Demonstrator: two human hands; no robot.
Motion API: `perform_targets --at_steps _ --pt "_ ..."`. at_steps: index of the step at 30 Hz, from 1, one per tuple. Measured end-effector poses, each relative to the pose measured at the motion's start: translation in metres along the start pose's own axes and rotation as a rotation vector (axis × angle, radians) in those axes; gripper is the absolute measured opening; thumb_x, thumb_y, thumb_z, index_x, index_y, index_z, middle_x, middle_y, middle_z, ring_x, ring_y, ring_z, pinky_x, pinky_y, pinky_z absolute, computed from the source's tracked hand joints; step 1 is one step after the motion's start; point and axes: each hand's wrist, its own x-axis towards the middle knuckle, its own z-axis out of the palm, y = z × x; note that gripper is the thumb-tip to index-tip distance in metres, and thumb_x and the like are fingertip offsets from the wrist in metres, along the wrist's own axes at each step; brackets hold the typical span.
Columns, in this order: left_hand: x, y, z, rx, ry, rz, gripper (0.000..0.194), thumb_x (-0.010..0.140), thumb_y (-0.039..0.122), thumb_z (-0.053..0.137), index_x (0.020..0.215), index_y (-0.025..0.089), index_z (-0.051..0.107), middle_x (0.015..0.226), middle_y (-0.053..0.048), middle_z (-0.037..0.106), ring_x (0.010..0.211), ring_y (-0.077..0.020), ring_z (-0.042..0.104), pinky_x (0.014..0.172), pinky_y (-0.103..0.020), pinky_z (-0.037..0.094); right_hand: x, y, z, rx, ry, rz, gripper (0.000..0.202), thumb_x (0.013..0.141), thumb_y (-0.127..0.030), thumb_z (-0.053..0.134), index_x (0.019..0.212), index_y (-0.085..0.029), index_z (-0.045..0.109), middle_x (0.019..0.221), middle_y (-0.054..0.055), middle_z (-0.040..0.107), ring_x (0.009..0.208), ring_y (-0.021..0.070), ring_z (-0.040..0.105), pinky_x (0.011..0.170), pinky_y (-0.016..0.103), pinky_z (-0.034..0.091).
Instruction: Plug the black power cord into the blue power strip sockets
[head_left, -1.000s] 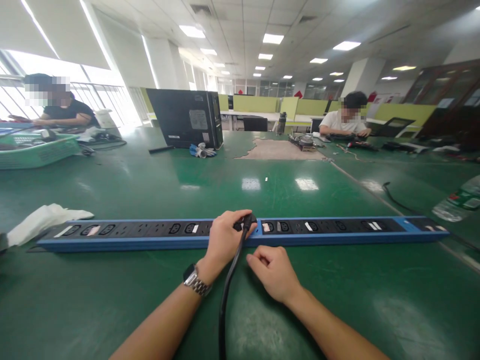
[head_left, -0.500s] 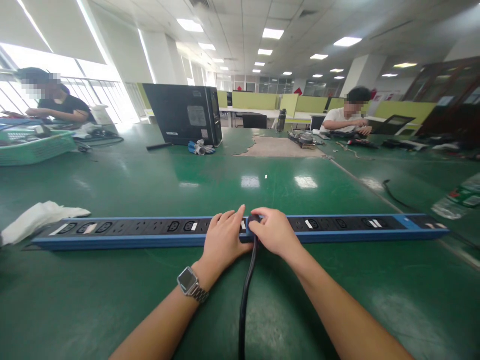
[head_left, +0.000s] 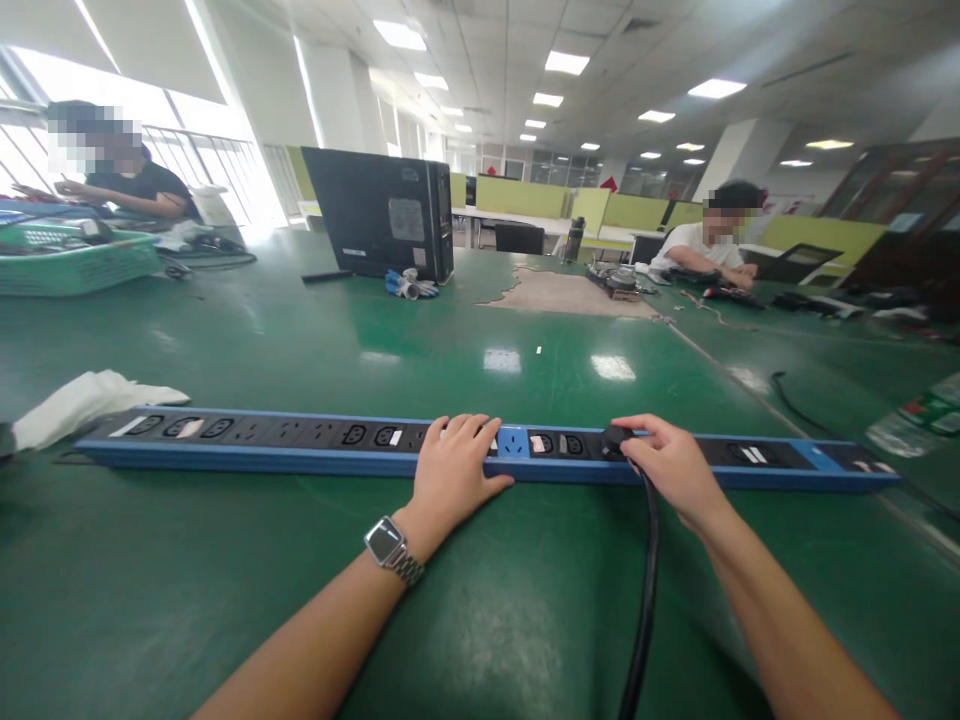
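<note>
A long blue-framed power strip [head_left: 675,474] with a row of black sockets lies crosswise in front of me on the green table. My left hand [head_left: 454,462] grips it near the middle, fingers over the top and thumb along the near side. Just right of these fingers a blue socket [head_left: 514,442] shows its slots. My right hand [head_left: 671,465] pinches a black plug [head_left: 615,440] at a socket on the right half of the strip; its pins are hidden. From the plug a thick black cable [head_left: 646,580] runs down toward me.
A black computer case [head_left: 382,215] stands on the table, with gloves [head_left: 411,284] at its foot. White cloth [head_left: 94,405] lies at the strip's left end, below a green basket [head_left: 82,270]. A plastic bottle [head_left: 922,420] lies right. Two other people sit at the far sides.
My right hand has moved the plug from the blue middle socket to a socket farther right, and the cable has followed. My left hand stays on the strip. The view has shifted slightly.
</note>
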Motion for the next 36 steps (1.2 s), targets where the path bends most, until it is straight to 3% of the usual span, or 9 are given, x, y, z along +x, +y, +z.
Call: perform_targets --at_steps 5,10,15,20,23,26,29,34,36 --pt "0.001 -0.001 0.000 0.006 -0.004 0.003 0.068 0.068 0.043 0.080 0.127 0.020 0.057 0.128 -0.010 0.063 0.119 -0.0309 0.054 0.105 -0.051 0.035 0.005 -0.010 0.007 -0.084 -0.072 0.000 0.038 0.069 -0.034 0.056 0.099 -0.014 0.067 0.048 -0.006 0.046 0.045 0.0103 0.037 0.046 0.024 0.025" --pt "0.002 0.001 -0.003 -0.089 0.051 0.002 0.073 0.070 0.047 0.077 0.133 0.021 0.051 0.130 -0.012 0.061 0.119 -0.0311 0.055 0.104 -0.051 0.038 0.001 -0.009 0.010 -0.139 -0.045 -0.010 0.038 0.071 -0.035 0.057 0.102 -0.014 0.068 0.048 -0.006 0.046 0.046 0.0108 0.038 0.048 0.025 0.025" --pt "0.004 0.027 -0.004 -0.302 0.153 0.164 0.079 0.081 0.048 0.067 0.147 0.024 0.031 0.139 -0.013 0.053 0.125 -0.0278 0.051 0.103 -0.045 0.043 -0.010 -0.012 0.013 -0.175 -0.003 -0.066 0.036 0.076 -0.034 0.058 0.106 -0.016 0.068 0.048 -0.006 0.047 0.047 0.0117 0.042 0.050 0.026 0.030" --pt "0.015 0.064 0.003 -0.452 0.102 0.211 0.077 0.087 0.047 0.060 0.151 0.025 0.023 0.146 -0.014 0.044 0.130 -0.0280 0.047 0.104 -0.045 0.044 -0.024 -0.049 0.008 0.133 0.072 -0.129 0.043 0.079 -0.039 0.062 0.116 -0.017 0.058 0.050 -0.008 0.045 0.044 0.0100 0.040 0.043 0.022 0.030" --pt "0.023 0.068 0.000 -0.557 0.222 0.183 0.072 0.089 0.040 0.058 0.150 0.025 0.023 0.144 -0.015 0.044 0.129 -0.0250 0.048 0.103 -0.042 0.046 -0.032 -0.082 0.009 0.246 -0.131 -0.237 0.058 0.083 -0.041 0.063 0.134 -0.019 0.046 0.052 -0.008 0.049 0.043 0.0099 0.043 0.042 0.021 0.033" --pt "0.021 0.050 -0.014 -0.518 0.346 0.184 0.046 0.092 0.029 0.054 0.137 0.025 0.047 0.123 -0.010 0.060 0.114 -0.0216 0.057 0.097 -0.038 0.049 -0.036 -0.095 0.020 0.329 -0.287 -0.344 0.067 0.086 -0.046 0.060 0.143 -0.019 0.038 0.056 -0.006 0.052 0.047 0.0107 0.047 0.045 0.022 0.039" --pt "0.007 0.012 -0.034 -0.393 0.416 0.033 0.037 0.088 0.034 0.060 0.124 0.023 0.059 0.114 -0.009 0.063 0.106 -0.0218 0.059 0.093 -0.038 0.049 -0.035 -0.078 0.033 0.384 -0.143 -0.305 0.060 0.089 -0.051 0.054 0.136 -0.016 0.046 0.052 -0.007 0.046 0.045 0.0104 0.043 0.043 0.022 0.037" --pt "-0.031 -0.068 -0.051 -0.311 0.302 -0.362 0.047 0.085 0.044 0.060 0.127 0.023 0.055 0.104 -0.004 0.071 0.093 -0.0203 0.067 0.089 -0.035 0.052 -0.032 -0.030 0.042 0.215 -0.160 -0.122 0.047 0.086 -0.054 0.056 0.110 -0.014 0.064 0.050 -0.005 0.045 0.044 0.0099 0.041 0.043 0.023 0.032" --pt "-0.041 -0.090 -0.049 -0.271 0.209 -0.354 0.041 0.086 0.048 0.057 0.120 0.025 0.061 0.106 -0.003 0.072 0.095 -0.0211 0.067 0.091 -0.035 0.052 -0.034 -0.020 0.043 0.182 -0.181 -0.084 0.045 0.086 -0.054 0.055 0.105 -0.015 0.065 0.051 -0.005 0.045 0.045 0.0100 0.040 0.044 0.024 0.032"
